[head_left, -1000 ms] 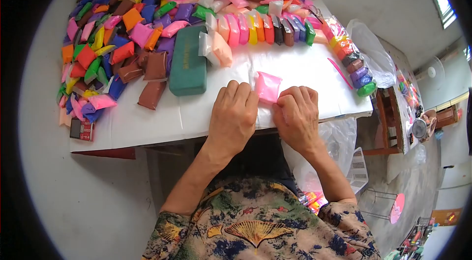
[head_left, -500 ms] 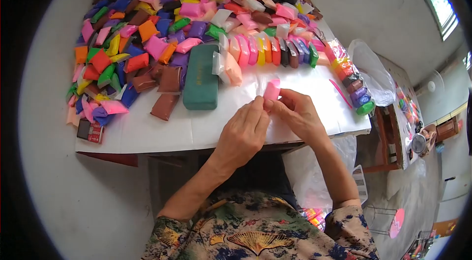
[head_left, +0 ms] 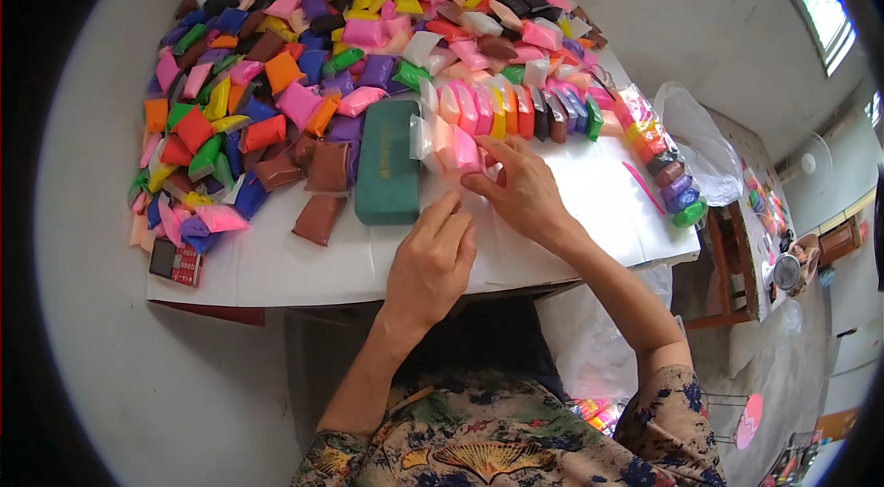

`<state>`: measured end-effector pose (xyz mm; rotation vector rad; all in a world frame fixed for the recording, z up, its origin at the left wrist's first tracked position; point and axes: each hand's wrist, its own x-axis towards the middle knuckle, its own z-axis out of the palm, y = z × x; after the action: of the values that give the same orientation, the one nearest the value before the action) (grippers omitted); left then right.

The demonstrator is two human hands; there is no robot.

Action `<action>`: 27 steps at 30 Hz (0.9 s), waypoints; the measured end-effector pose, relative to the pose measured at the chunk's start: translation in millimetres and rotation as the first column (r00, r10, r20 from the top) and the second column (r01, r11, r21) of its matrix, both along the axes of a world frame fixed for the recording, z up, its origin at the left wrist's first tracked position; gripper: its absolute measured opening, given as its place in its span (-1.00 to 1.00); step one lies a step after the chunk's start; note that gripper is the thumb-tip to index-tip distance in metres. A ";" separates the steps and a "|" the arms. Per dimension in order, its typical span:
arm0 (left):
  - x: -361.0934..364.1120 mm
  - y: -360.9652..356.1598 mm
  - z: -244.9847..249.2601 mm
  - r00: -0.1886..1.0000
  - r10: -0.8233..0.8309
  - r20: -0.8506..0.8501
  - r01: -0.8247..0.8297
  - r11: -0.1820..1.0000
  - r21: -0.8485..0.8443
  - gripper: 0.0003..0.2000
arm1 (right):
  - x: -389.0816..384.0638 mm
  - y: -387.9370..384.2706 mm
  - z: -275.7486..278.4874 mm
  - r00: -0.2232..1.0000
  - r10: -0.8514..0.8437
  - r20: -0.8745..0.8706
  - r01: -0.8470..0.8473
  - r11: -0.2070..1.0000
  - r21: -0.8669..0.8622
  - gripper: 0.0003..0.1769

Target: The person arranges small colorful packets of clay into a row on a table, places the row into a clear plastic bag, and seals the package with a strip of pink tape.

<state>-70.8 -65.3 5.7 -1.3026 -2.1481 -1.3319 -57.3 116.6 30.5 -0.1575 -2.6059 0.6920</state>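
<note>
My right hand grips a small pink packet, soft-looking and wrapped in clear film, between thumb and fingers. It stands against a peach packet at the right of a dark green case. Just behind them runs a row of upright packets in several colours, among them a yellow packet and a green packet. Nearer the table's front edge, my left hand is closed with its fingers together. Nothing shows in it, and it is apart from the packets.
A large heap of coloured packets covers the back and left of the white table. At the right lie a filled clear bag of packets, a pink strip and a clear plastic bag. A red phone lies front left.
My right hand has carried the pink packet left and away from me to the peach one. My left hand has let go of it and drawn back toward me. The view has shifted slightly.
</note>
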 end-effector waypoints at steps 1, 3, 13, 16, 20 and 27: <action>0.8 -0.3 0.5 1.000 0.004 0.006 -0.004 1.000 -0.007 -0.82 | -0.7 1.2 0.1 1.000 0.008 0.020 -0.008 0.999 -0.033 -0.42; 2.6 0.3 4.5 1.000 0.016 0.017 -0.016 1.000 -0.020 -0.84 | -3.7 2.4 -0.7 1.000 0.016 0.017 -0.014 0.997 -0.077 -0.42; 4.4 1.1 5.4 0.997 0.044 -0.059 -0.047 0.997 -0.057 -0.87 | -9.3 -1.0 -0.7 0.998 -0.062 0.001 0.062 0.996 -0.063 -0.59; 5.0 1.5 5.3 0.996 0.051 -0.068 -0.056 0.996 -0.062 -0.87 | -12.2 2.0 -4.3 0.999 -0.045 -0.012 0.045 0.998 -0.047 -0.58; 5.3 0.7 5.1 0.996 0.053 -0.077 -0.058 0.996 -0.061 -0.87 | -2.5 -2.9 -0.3 0.996 -0.074 -0.045 0.076 0.997 0.032 -0.54; 4.6 2.2 5.6 0.997 0.056 -0.049 -0.057 0.998 -0.017 -0.87 | 3.1 17.5 53.0 0.947 -0.035 -0.319 0.072 0.992 0.106 -0.59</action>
<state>-66.2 -63.1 11.3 -1.2587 -2.1534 -1.2488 -54.1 134.1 83.5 -0.0735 -2.3152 0.4981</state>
